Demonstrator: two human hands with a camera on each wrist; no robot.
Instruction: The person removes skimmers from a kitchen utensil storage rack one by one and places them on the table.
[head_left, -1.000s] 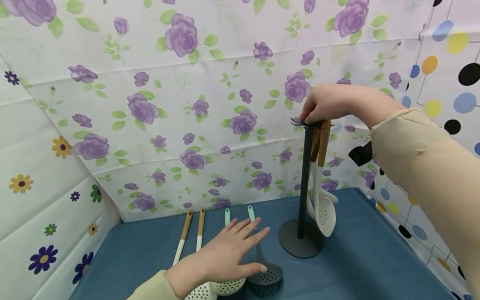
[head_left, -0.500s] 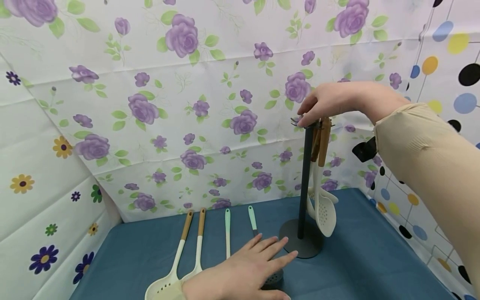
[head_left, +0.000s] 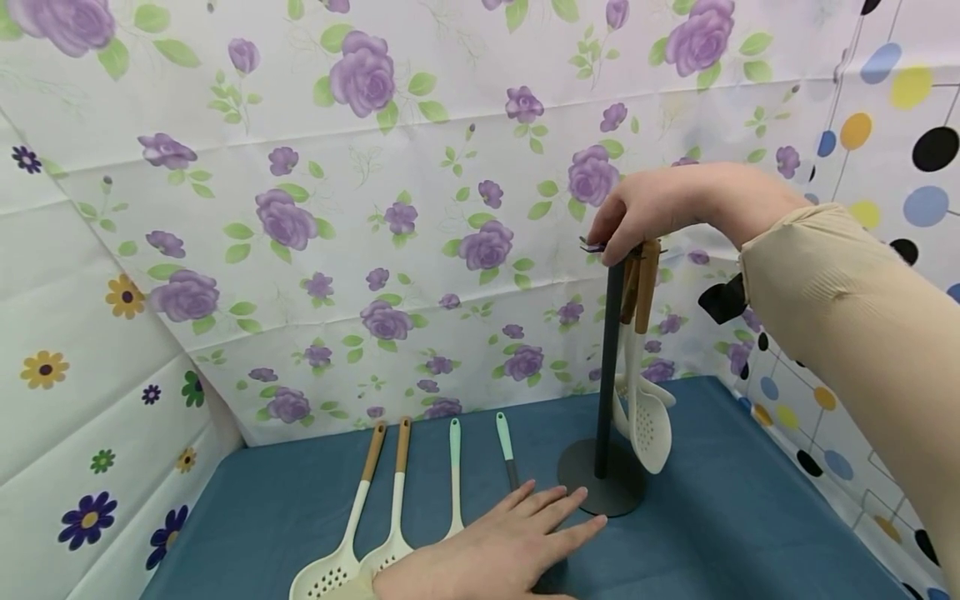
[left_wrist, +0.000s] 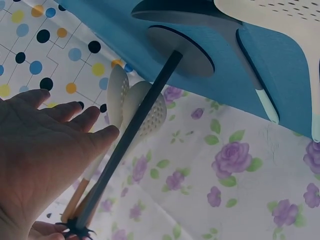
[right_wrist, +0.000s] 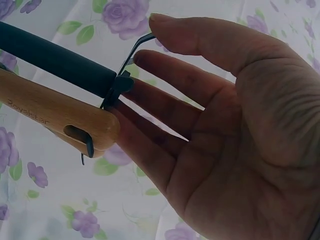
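A dark utensil stand (head_left: 610, 375) with a round base and hooks on top stands upright at the right. My right hand (head_left: 666, 207) grips its hooked top; in the right wrist view the thumb tip touches a hook (right_wrist: 131, 54) and the fingers lie against the top. White slotted utensils (head_left: 651, 429) hang from the hooks by wooden handles (right_wrist: 55, 110). My left hand (head_left: 498, 542), fingers spread, is over a dark grey skimmer with a mint-tipped handle (head_left: 506, 442), mostly hidden in the head view. In the left wrist view, that hand (left_wrist: 50, 145) holds nothing.
Left of my left hand lie a white slotted utensil (head_left: 330, 575), another white perforated one (head_left: 390, 550), both wooden-handled, and a mint-handled utensil (head_left: 455, 467), on a blue tabletop (head_left: 270, 492). Flowered sheets (head_left: 420, 350) and a dotted sheet (head_left: 825, 417) enclose it.
My left hand has moved right and toward me, uncovering the utensils on the left. My right hand stays on top of the stand, its fingers slightly shifted.
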